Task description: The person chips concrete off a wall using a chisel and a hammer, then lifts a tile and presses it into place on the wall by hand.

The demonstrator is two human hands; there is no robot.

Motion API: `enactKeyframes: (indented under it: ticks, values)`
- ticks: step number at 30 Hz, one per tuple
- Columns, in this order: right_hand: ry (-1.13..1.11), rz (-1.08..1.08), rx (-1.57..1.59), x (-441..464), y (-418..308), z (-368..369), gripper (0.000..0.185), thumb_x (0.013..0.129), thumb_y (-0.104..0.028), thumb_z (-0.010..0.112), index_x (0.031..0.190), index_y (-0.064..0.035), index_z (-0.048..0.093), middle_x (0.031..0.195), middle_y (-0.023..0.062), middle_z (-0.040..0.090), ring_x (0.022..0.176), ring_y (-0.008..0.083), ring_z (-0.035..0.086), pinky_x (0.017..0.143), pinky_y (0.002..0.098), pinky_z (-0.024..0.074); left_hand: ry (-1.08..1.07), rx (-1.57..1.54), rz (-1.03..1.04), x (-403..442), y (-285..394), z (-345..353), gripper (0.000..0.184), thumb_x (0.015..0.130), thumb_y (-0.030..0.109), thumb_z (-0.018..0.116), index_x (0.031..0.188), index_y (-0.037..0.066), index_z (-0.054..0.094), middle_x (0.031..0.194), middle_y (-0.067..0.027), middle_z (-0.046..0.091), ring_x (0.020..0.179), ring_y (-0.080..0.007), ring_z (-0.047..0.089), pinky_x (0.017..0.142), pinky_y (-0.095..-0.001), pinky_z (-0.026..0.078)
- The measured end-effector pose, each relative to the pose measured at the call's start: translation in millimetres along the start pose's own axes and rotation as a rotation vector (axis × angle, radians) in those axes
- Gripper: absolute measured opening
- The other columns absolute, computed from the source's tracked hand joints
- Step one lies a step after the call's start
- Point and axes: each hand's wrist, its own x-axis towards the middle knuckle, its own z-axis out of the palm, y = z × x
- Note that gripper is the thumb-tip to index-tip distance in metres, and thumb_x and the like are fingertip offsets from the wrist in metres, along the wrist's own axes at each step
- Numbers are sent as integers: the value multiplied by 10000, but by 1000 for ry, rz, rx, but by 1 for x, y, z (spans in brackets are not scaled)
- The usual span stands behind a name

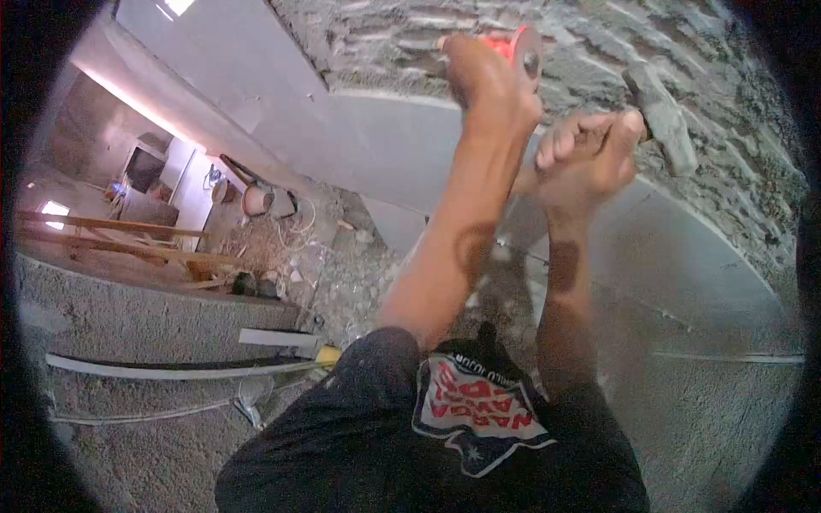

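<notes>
My left hand [483, 73] is raised against a rough, grooved wall surface. It is closed round the red grip of a chisel with a round hand guard [530, 60]; the blade is hidden. To its right, my right hand [592, 158] is closed on the handle of a hammer, most of which my fingers hide. The dusty grey hammer head [667, 120] is tilted in front of the rough wall [590, 43], to the right of the chisel and apart from it.
Smooth grey panels [385, 137] border the rough surface. Rubble [342, 274] covers the floor below. At left are wooden beams [128, 244], a bucket [256, 201] and loose cable. Pale strips [171, 369] lie along a rough grey surface at lower left.
</notes>
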Motion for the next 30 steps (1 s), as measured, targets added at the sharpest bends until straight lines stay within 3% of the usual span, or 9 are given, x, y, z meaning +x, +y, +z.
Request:
enactKeyframes:
  ticks: [3, 7, 8, 11, 15, 16, 20, 25, 30]
  values:
    - [-336, 369, -610, 13, -17, -14, 509, 1095, -462, 421, 784, -66, 487, 538, 42, 447, 398, 145, 410, 385, 279, 360, -19, -146, 106, 19, -9, -7, 440, 1076, 465, 281, 951, 87, 469, 939, -67, 528, 829, -216, 545, 918, -429, 547]
    - [-173, 144, -46, 0, -6, -14, 518, 1073, -478, 477, 763, -66, 521, 537, 13, 451, 389, 122, 420, 372, 278, 350, 7, -179, 62, 4, -4, 5, 462, 1087, 457, 251, 957, 69, 466, 977, -87, 541, 848, -238, 563, 954, -409, 545]
    - [47, 42, -125, -9, 9, -1, 522, 1069, -486, 486, 760, -66, 518, 538, 17, 458, 375, 122, 413, 362, 273, 343, -9, -161, 60, 3, -4, -4, 464, 1088, 460, 251, 953, 70, 462, 962, -83, 538, 842, -237, 561, 943, -409, 548]
    - [-345, 330, -648, 6, -17, -14, 522, 1081, -478, 458, 760, -67, 484, 539, 44, 454, 384, 153, 434, 367, 279, 359, -122, -127, 37, 16, -12, -21, 469, 1089, 472, 251, 939, 74, 448, 918, -70, 529, 826, -236, 556, 910, -410, 556]
    - [-12, 125, -97, -16, -2, -1, 457, 1082, -443, 475, 819, -72, 527, 556, 24, 471, 423, 113, 458, 387, 285, 376, -203, -72, 85, 46, -4, -34, 410, 1068, 413, 276, 928, 76, 462, 894, -72, 539, 828, -249, 574, 872, -429, 560]
    - [-109, -73, -261, -21, 14, -2, 431, 1085, -424, 474, 839, -76, 536, 568, 11, 483, 420, 101, 454, 390, 280, 372, -179, -33, 96, 44, -2, -49, 379, 1056, 380, 288, 927, 76, 474, 896, -77, 547, 834, -257, 585, 865, -439, 558]
    - [-425, 420, -761, -20, -29, -46, 438, 1069, -451, 500, 851, -73, 531, 570, 13, 489, 419, 114, 462, 389, 283, 366, -199, 80, 136, 48, -13, -47, 266, 1011, 248, 338, 923, 75, 519, 906, -98, 579, 859, -285, 628, 834, -475, 554]
    - [-74, 438, -466, -78, -40, -98, 450, 1061, -468, 511, 848, -73, 538, 563, 30, 486, 396, 140, 428, 382, 282, 344, -97, 214, 34, -72, -32, -61, 437, 1114, 464, 330, 953, 98, 507, 867, -79, 570, 819, -226, 624, 797, -429, 574]
    - [52, 362, -418, -94, -49, -127, 483, 1081, -489, 432, 860, -73, 536, 563, 42, 478, 405, 145, 429, 373, 284, 330, -178, 332, -162, -74, -60, -77, 418, 1099, 464, 401, 951, 86, 497, 852, -85, 575, 765, -205, 616, 762, -401, 589]
